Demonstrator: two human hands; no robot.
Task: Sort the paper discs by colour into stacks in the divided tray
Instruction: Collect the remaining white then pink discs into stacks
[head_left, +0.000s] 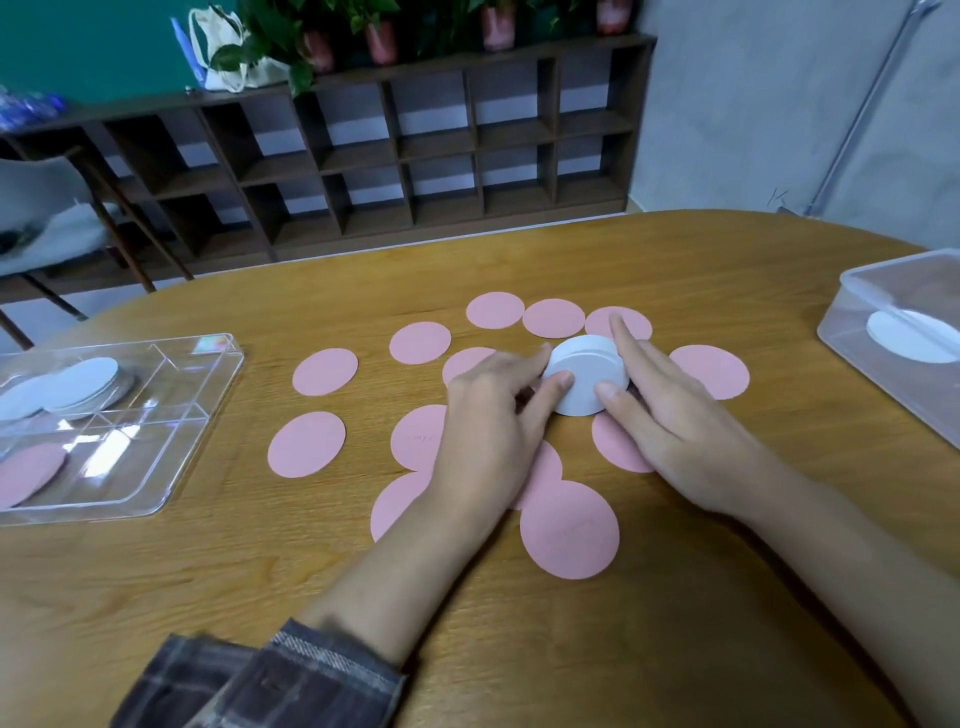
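A thick stack of white discs stands on the wooden table among several loose pink discs. My left hand holds the stack's left side between thumb and fingers. My right hand cups its right side, index finger along the far edge and thumb at the near edge. Both hands lie over some of the pink discs. The clear divided tray sits at the left; its far compartment holds fanned white discs, and its near compartment holds a pink disc.
A clear plastic box with white discs inside stands at the table's right edge. Beyond the table are a dark cubby shelf with potted plants on top and a chair at the left.
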